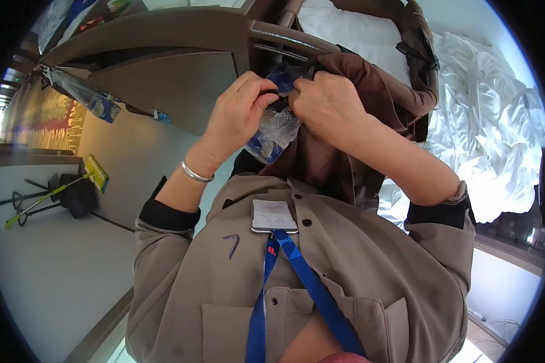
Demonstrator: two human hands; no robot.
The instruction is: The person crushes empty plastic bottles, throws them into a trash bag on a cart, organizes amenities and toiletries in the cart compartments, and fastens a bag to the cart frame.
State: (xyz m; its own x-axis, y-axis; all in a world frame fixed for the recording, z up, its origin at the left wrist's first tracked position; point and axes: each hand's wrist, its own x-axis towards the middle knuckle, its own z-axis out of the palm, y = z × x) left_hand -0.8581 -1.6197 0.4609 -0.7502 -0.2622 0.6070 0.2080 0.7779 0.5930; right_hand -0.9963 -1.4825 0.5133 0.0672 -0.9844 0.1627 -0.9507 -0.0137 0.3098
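Observation:
My left hand (239,115), with a silver bangle at its wrist, is closed in a pinch on a thin black strap (269,92). Close beside it, my right hand (327,106) has its fingers curled in at the same spot; what they pinch is mostly hidden. Between and below both hands hangs a clear plastic bag (274,134) with blue parts showing. Brown cloth (312,151) of a hanging bag drapes under my right hand, from the end of a brown cart (188,36).
White linen (357,27) fills the cart's fabric bag at the top. A heap of white sheets (484,121) lies at right. On the left, a yellow-green broom (97,174) and black dustpan (79,195) stand by the wall. Another plastic bag (94,100) hangs from the cart.

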